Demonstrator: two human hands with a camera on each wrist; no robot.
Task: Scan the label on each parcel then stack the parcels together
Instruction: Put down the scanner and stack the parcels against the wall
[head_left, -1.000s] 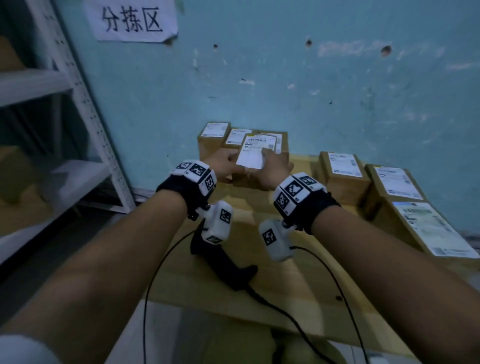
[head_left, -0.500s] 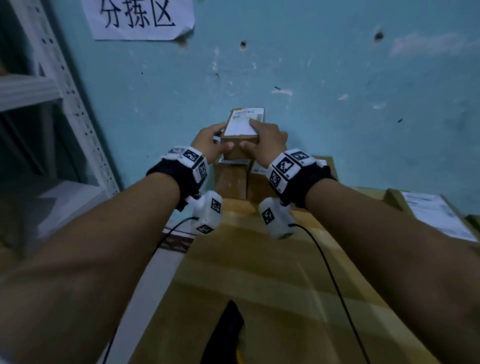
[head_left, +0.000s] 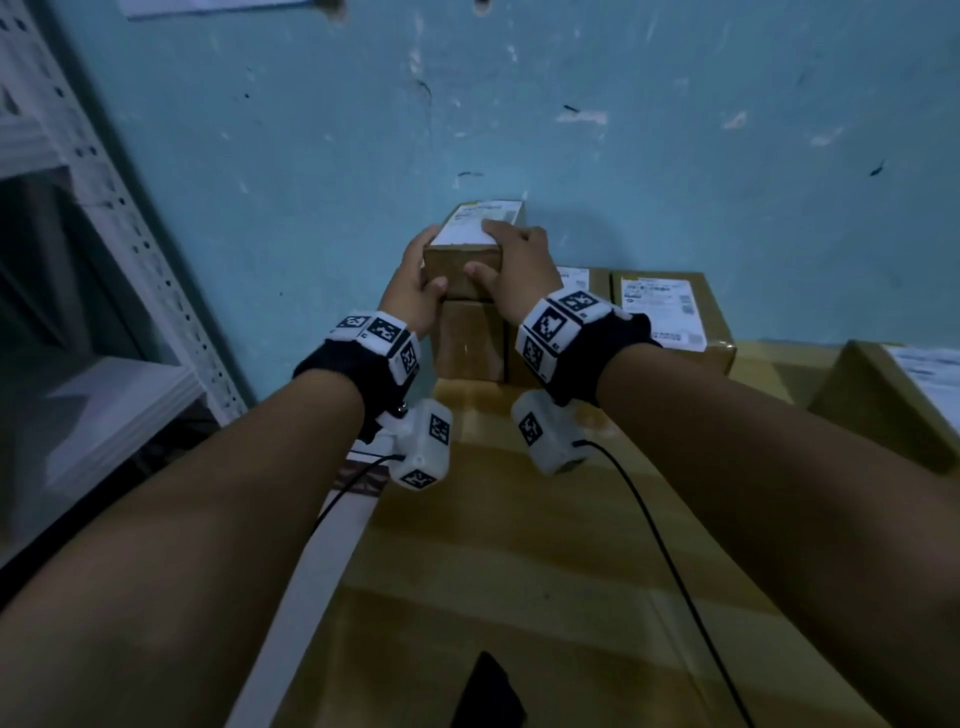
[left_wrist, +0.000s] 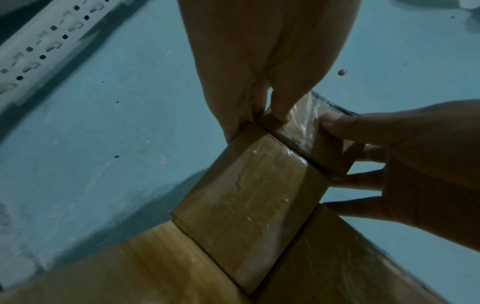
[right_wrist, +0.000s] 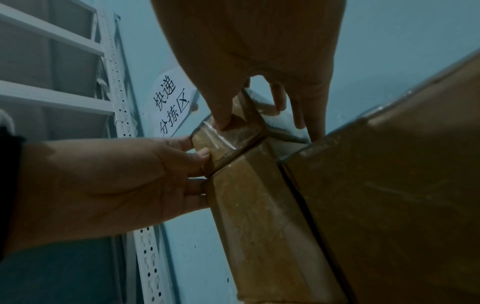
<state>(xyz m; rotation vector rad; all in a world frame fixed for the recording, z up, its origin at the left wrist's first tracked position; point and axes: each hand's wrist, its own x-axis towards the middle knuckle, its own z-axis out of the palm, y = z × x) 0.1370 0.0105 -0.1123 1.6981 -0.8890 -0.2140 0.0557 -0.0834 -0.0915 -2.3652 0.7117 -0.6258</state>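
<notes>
A small cardboard parcel with a white label on top sits on a second parcel at the back left of the table, against the blue wall. My left hand grips its left side, thumb on the front face. My right hand grips its right side, fingers over the label. In the left wrist view the left hand pinches the taped top parcel above the lower parcel. The right wrist view shows the right hand on the top parcel.
Two labelled parcels stand to the right of the stack, and another parcel is at the far right. A black scanner lies on the wooden table near me. A white metal shelf stands on the left.
Both hands have carried the labelled parcel from over the table to the back left and set it on another parcel. My view has moved closer and tilted down.
</notes>
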